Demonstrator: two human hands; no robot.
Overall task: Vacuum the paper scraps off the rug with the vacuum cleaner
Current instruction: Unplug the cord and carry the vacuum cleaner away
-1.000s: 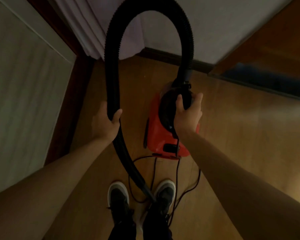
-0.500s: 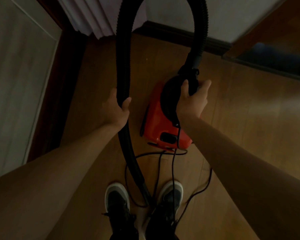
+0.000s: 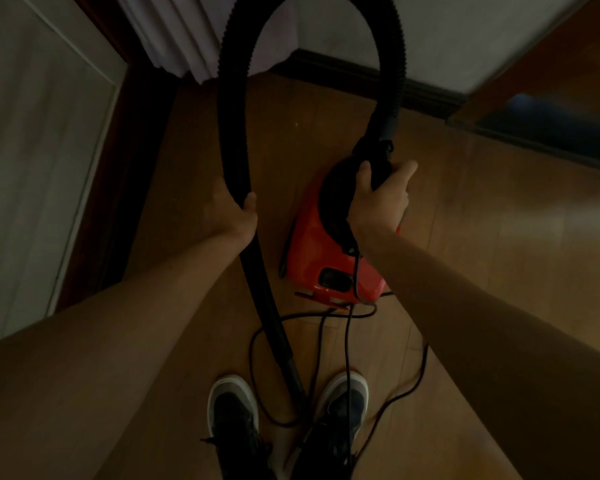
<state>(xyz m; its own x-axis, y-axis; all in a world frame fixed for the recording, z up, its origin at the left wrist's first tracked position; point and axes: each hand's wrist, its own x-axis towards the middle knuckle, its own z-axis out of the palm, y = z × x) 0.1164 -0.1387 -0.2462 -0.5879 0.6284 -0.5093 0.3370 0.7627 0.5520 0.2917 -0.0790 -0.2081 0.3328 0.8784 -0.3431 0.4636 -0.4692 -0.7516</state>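
Here, over the wood floor (image 3: 499, 237) (dim room), the left hand (image 3: 234, 214) grasps the hose (image 3: 231, 98), the right hand (image 3: 378, 202) the vacuum cleaner (image 3: 326, 258).

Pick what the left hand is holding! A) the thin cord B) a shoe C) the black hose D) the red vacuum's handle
C: the left hand has its fingers wrapped round the black hose, while the right hand grips the red vacuum by its top.

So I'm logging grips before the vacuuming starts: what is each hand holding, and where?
Left hand grips the black hose mid-length; right hand grips the red vacuum cleaner by its black top handle.
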